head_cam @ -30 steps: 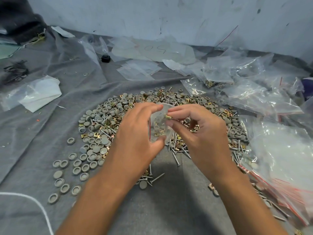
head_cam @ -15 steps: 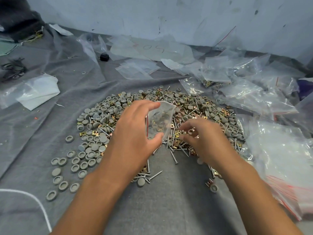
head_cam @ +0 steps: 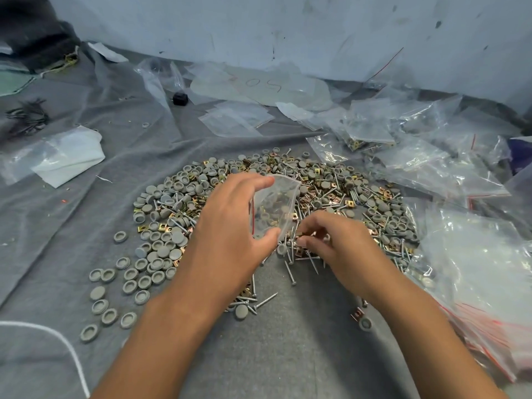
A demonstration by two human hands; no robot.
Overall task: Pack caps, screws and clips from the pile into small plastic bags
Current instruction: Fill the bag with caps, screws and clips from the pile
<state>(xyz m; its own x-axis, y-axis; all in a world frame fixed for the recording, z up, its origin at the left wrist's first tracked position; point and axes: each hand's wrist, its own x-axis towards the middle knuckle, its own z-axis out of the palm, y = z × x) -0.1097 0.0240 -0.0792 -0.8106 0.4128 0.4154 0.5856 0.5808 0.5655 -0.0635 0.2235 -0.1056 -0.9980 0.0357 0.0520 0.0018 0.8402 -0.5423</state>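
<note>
A wide pile [head_cam: 331, 194] of grey round caps, silver screws and brass clips lies on the grey cloth. My left hand [head_cam: 227, 234] holds a small clear plastic bag [head_cam: 273, 208] upright above the pile, pinched between thumb and fingers; some parts show inside it. My right hand [head_cam: 334, 243] is down on the pile just right of the bag, its fingertips curled on a small part among the screws; which kind of part I cannot tell. Loose grey caps [head_cam: 129, 280] are scattered to the left.
Heaps of clear bags with red seals [head_cam: 478, 254] cover the right side. Empty small bags [head_cam: 236, 119] lie behind the pile, a folded white sheet in plastic [head_cam: 63, 154] at the left, a white cord [head_cam: 66, 349] at the lower left, a wall [head_cam: 288, 33] behind.
My right hand has dropped from the bag's mouth down to the pile and now picks among the screws. The left hand has kept holding the bag.
</note>
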